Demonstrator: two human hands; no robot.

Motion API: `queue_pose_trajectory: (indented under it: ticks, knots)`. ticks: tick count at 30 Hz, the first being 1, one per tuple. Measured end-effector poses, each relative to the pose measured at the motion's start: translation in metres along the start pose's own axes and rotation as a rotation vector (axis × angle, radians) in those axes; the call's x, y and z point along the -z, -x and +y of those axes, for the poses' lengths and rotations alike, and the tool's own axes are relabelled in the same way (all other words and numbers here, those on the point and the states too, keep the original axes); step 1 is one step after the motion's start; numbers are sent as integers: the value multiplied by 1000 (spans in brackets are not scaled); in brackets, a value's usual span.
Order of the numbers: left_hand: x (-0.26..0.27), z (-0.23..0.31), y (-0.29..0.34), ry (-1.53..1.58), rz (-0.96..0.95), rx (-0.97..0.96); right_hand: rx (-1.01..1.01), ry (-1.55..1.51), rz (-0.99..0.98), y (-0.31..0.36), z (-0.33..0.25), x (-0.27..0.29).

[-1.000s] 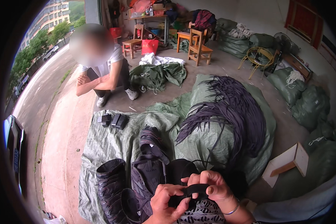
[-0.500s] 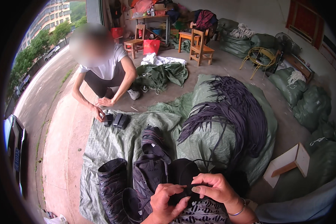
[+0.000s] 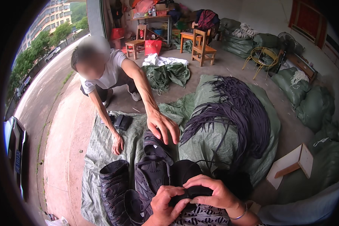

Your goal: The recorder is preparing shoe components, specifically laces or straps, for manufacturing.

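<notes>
A black shoe rests at my lap, its rounded front pointing away from me. My left hand pinches its near edge between thumb and fingers. From the other side, my right hand is closed on the same edge, with the thumbs nearly meeting. My fingers hide part of the shoe. Just left of it lie a dark laced shoe and, beyond that, another dark shoe. A row of nested dark shoes stands farther left.
A crouching person's hand reaches over the shoes; their other hand touches the green tarp. Small black boxes sit near them. Dark laces drape over a stuffed green sack. A white board piece stands right.
The person opposite has leaned forward, taken a hand off the black boxes and stretched an arm toward the shoes. My right fingers have spread wider along the black shoe's edge.
</notes>
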State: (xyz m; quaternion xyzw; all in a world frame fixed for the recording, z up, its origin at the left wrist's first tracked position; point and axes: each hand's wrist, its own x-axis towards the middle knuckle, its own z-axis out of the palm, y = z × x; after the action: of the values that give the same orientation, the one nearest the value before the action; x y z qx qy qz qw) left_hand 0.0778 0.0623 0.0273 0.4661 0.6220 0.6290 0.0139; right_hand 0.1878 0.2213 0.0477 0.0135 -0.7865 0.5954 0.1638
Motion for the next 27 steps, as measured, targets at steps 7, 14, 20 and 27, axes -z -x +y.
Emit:
queue_pose_trajectory:
  ticks: [7, 14, 20, 27]
  knots:
    - [7, 2, -7, -103, -53, -46, -16, -125, 8, -9, -1, -4]
    - [17, -18, -12, -197, -94, -70, -105, -200, 147, -21, 16, -15]
    - [17, -20, -25, -195, -97, 19, -182, -421, 381, -39, 30, -26]
    - [19, -35, -40, 252, -12, 476, -250, -446, 314, -64, 27, -20]
